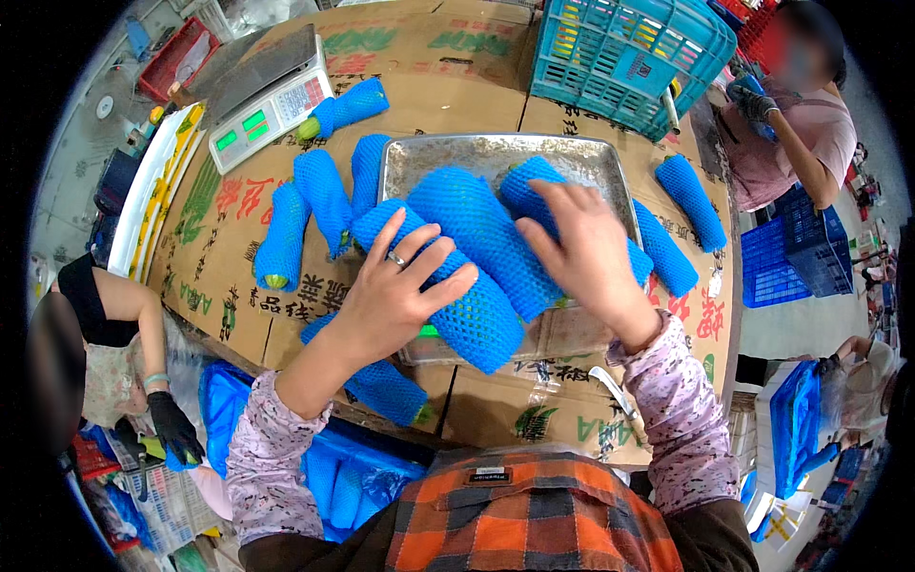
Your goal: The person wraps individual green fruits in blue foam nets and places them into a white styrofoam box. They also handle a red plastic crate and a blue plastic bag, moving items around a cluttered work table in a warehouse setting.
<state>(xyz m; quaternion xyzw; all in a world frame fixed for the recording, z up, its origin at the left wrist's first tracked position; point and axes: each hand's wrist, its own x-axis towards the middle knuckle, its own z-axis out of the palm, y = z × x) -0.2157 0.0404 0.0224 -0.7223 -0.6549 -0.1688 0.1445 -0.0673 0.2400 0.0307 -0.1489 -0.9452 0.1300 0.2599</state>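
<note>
My left hand [400, 286], with a ring on one finger, lies across a vegetable in a blue foam net sleeve [479, 322], its fingers and thumb pressed on the sleeve. Beside it a larger sleeved vegetable [465, 214] rests slantwise over a worn metal tray [429, 154]. My right hand [590, 250], slightly blurred, is over another sleeved vegetable [525, 186] on the tray's right; whether it grips is unclear. Below the tray, a green lit display [429, 330] shows partly behind the left hand's vegetable.
Several more sleeved vegetables [282, 236] lie around the tray on the cardboard-covered table [400, 57]. A digital scale [271, 114] stands back left, a teal plastic crate [607, 79] back right. A knife [618, 397] lies by my right forearm. Co-workers [786, 136] stand at both sides.
</note>
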